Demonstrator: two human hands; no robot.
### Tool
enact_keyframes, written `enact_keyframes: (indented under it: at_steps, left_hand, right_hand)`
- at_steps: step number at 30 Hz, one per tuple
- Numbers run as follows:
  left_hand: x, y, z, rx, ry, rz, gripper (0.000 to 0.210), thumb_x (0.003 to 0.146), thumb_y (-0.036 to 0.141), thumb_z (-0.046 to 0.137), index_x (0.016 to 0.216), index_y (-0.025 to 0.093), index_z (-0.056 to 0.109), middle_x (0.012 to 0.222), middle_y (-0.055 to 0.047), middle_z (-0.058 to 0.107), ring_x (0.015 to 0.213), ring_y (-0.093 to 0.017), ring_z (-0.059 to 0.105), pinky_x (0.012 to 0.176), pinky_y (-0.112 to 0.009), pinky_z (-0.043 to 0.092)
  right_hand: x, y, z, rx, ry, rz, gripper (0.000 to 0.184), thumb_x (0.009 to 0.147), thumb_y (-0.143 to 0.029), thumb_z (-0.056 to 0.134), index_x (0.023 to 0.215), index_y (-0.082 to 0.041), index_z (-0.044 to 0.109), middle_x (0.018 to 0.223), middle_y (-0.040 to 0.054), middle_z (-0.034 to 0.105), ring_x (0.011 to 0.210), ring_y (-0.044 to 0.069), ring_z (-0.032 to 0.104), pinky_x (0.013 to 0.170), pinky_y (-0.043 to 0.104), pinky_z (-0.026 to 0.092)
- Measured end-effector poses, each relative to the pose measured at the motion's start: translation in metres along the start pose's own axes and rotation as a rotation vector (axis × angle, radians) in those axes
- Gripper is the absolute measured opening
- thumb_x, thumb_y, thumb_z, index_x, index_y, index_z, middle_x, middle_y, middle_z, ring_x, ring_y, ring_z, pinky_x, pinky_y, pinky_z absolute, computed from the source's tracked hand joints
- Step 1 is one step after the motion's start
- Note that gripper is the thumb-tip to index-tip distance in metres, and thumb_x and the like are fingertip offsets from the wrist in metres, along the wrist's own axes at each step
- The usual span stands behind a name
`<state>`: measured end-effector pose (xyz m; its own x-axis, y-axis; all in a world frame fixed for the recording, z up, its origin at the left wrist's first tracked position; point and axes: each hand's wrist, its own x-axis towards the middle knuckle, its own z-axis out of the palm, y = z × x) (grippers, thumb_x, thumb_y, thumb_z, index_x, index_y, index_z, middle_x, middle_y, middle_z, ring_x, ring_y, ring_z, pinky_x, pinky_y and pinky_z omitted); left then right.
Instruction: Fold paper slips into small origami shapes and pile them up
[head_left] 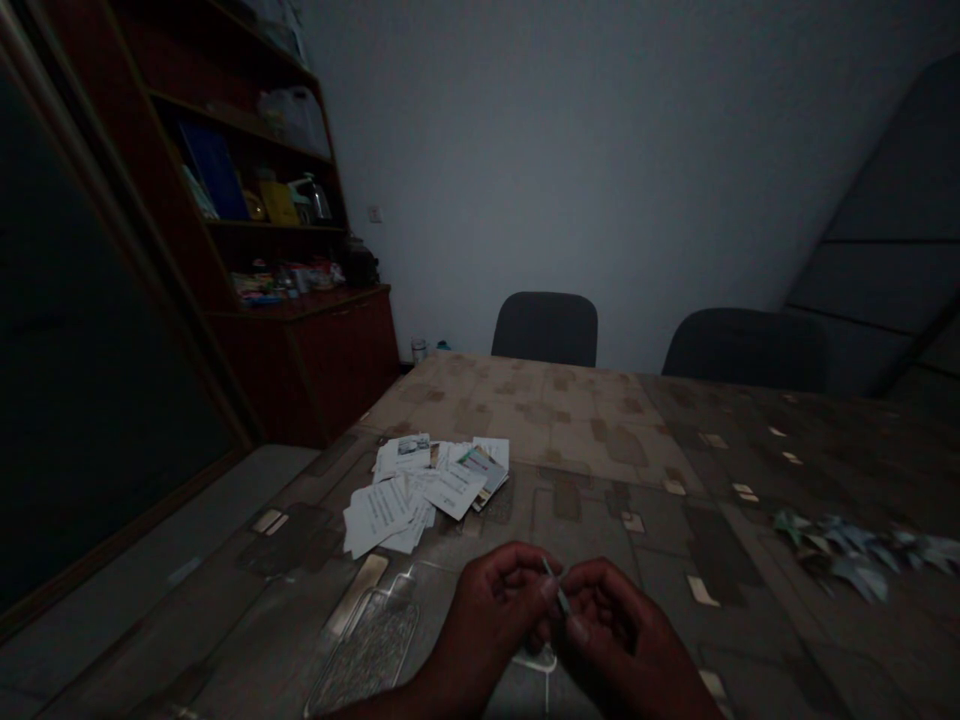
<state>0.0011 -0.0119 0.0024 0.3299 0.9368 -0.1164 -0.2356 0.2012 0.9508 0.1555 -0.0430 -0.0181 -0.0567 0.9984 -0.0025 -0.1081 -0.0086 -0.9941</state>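
Both hands meet above the near edge of the table, fingertips almost touching. My left hand [499, 605] pinches one side of a thin folded piece of paper [556, 588], seen nearly edge-on. On its other side, the fingers of my right hand [626, 625] are closed on the same piece. The fingers hide much of it, and the dim light leaves its exact shape unclear. Beyond my left hand lies a loose, overlapping pile of printed cards [420, 490]. Off to the right, several folded paper pieces [862, 550] sit in a cluster.
A patterned cover spreads over the table [540, 410]. Past its far edge stand a grey chair [546, 328] and a second chair [742, 345]. At the left, a dark red cabinet [315, 350] holds bottles, a kettle [319, 200] and packets.
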Motion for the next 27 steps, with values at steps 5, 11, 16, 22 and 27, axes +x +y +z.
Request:
enact_keyframes:
  at_steps: [5,11,16,22,27]
  left_hand:
    - [-0.001,-0.001,-0.001,0.015,-0.013,0.006,0.044,0.071,0.049,0.076,0.089,0.01,0.068,0.061,-0.001,0.062,0.05,-0.01,0.053,0.052,-0.022,0.04]
    - [-0.002,-0.001,-0.001,0.043,-0.022,0.01,0.04,0.074,0.046,0.074,0.092,0.01,0.069,0.061,-0.001,0.061,0.05,-0.011,0.052,0.053,-0.022,0.041]
    - [-0.001,-0.002,0.0,0.019,-0.017,0.003,0.042,0.072,0.047,0.076,0.092,0.011,0.069,0.062,-0.001,0.061,0.05,-0.011,0.053,0.053,-0.022,0.041]
    - [-0.001,-0.006,-0.003,0.011,-0.04,0.006,0.041,0.075,0.047,0.074,0.095,0.011,0.069,0.059,0.0,0.06,0.052,-0.011,0.053,0.055,-0.022,0.041]
    - [0.0,-0.009,-0.007,0.022,-0.057,0.006,0.041,0.078,0.046,0.072,0.099,0.011,0.068,0.057,0.001,0.058,0.053,-0.012,0.053,0.056,-0.023,0.04]
  right_hand:
    - [-0.002,-0.005,0.001,-0.07,0.053,0.012,0.045,0.064,-0.056,0.078,0.085,-0.019,0.064,0.067,-0.003,0.051,0.06,0.014,0.047,0.057,0.025,0.037]
    - [-0.002,-0.005,0.0,-0.051,0.06,0.004,0.042,0.069,-0.057,0.075,0.085,-0.019,0.065,0.067,-0.0021,0.053,0.062,0.015,0.05,0.059,0.026,0.04]
    - [-0.001,0.002,-0.003,-0.07,0.007,-0.062,0.041,0.07,-0.056,0.074,0.088,-0.021,0.064,0.066,-0.0023,0.054,0.06,0.014,0.049,0.056,0.025,0.041]
    - [-0.002,-0.006,-0.002,-0.18,0.041,-0.092,0.032,0.07,-0.046,0.075,0.087,-0.021,0.064,0.065,-0.0029,0.054,0.06,0.014,0.05,0.056,0.025,0.04]
    - [-0.003,-0.013,-0.002,-0.225,0.038,-0.101,0.028,0.075,-0.045,0.069,0.087,-0.02,0.064,0.067,-0.0008,0.06,0.062,0.016,0.054,0.058,0.026,0.041]
